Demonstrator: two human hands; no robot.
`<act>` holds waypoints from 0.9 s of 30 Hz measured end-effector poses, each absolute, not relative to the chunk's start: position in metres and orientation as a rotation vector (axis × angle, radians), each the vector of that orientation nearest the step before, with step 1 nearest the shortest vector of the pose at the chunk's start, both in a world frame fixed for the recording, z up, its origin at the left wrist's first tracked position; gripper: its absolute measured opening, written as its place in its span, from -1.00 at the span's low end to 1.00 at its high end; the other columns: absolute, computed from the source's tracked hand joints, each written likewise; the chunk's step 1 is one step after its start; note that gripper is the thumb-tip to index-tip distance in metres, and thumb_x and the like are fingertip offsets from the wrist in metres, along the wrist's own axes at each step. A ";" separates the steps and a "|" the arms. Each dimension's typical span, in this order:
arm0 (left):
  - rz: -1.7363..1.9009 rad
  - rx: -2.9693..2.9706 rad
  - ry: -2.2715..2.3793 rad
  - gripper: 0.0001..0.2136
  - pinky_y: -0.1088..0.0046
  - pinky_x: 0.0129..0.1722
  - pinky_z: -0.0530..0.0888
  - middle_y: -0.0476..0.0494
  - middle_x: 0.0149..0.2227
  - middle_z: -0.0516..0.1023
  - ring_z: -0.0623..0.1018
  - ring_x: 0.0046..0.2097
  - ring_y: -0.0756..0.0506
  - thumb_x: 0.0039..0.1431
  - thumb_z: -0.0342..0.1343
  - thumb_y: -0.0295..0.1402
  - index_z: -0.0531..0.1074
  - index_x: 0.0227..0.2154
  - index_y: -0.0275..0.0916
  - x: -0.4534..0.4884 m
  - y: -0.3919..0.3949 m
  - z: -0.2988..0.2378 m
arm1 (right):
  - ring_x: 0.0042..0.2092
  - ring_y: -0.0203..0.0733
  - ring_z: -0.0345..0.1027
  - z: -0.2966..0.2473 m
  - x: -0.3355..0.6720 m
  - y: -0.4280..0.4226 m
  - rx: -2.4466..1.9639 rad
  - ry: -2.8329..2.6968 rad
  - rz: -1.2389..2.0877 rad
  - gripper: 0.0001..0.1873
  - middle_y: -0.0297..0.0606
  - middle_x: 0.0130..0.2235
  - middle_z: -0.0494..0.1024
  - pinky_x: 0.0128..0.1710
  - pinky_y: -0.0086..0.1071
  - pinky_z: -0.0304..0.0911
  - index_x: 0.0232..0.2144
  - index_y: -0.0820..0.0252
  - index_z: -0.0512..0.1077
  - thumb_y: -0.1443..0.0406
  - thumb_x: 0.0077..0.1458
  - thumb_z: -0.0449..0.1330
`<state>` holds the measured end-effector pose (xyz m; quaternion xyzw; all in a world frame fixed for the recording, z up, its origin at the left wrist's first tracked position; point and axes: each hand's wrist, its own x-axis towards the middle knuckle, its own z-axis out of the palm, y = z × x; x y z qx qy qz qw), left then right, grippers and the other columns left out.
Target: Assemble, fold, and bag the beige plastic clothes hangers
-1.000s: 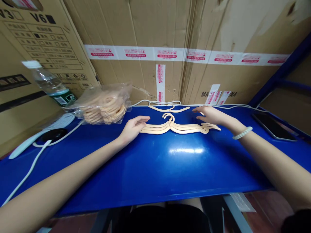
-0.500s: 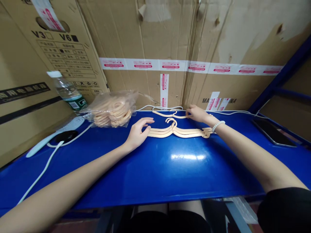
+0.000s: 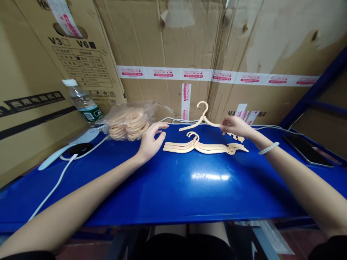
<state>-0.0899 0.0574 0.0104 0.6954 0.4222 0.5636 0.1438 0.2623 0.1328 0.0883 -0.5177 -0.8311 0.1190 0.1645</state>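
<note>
A small stack of cream plastic hangers (image 3: 206, 147) lies flat on the blue table (image 3: 173, 187). My right hand (image 3: 235, 126) pinches one single cream hanger (image 3: 202, 119) by its arm and holds it lifted above the stack, hook up. My left hand (image 3: 151, 139) hovers just left of the stack's end, fingers apart and curved, holding nothing. A clear bag of more cream hangers (image 3: 128, 121) sits behind my left hand.
Cardboard boxes (image 3: 189, 54) wall off the back and left. A water bottle (image 3: 82, 103), a white handheld fan (image 3: 67, 148) with a white cable (image 3: 51, 189) and a black round object lie at left. A dark phone (image 3: 307, 150) lies at right.
My right hand took hold of the single hanger at the back of the table and lifted it. My left hand rose slightly off the stack's left end.
</note>
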 end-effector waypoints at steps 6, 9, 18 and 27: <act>1.561 2.364 1.271 -0.71 0.16 0.28 0.29 -0.26 0.14 0.47 0.42 0.22 -0.20 0.27 0.02 -0.40 0.41 0.03 -0.24 -0.081 0.041 0.030 | -0.32 -0.11 0.57 0.092 0.264 0.097 -1.200 -2.184 0.683 -0.75 -0.21 -0.39 0.60 -0.26 -0.28 0.44 -0.38 0.14 0.30 0.15 0.11 0.26; 1.477 2.452 1.240 -0.66 0.18 0.28 0.29 -0.28 0.16 0.44 0.40 0.23 -0.21 0.30 0.05 -0.35 0.36 0.11 -0.25 -0.071 0.035 0.021 | -0.29 -0.08 0.57 0.078 0.254 0.083 -1.122 -2.205 0.761 -0.71 -0.20 -0.36 0.59 -0.31 -0.29 0.42 -0.34 0.14 0.29 0.09 0.13 0.26; 1.363 2.281 1.226 -0.77 0.36 -0.07 0.47 -0.18 -0.12 0.59 0.57 -0.07 -0.13 0.39 -0.02 -0.37 0.51 -0.05 -0.24 -0.058 0.032 -0.013 | -0.14 -0.09 0.51 0.046 0.255 0.077 -0.912 -2.248 0.837 -0.68 -0.14 -0.09 0.53 -0.23 -0.28 0.42 -0.32 0.15 0.31 0.06 0.15 0.27; 1.322 2.297 1.219 -0.78 0.45 -0.12 0.45 -0.15 -0.12 0.59 0.57 -0.08 -0.10 0.39 0.00 -0.35 0.51 -0.06 -0.24 -0.059 0.030 -0.013 | -0.20 -0.01 0.51 0.067 0.360 0.124 -1.737 -1.974 -0.138 -0.85 -0.10 -0.27 0.62 -0.13 -0.23 0.34 -0.32 0.23 0.52 0.28 0.11 0.18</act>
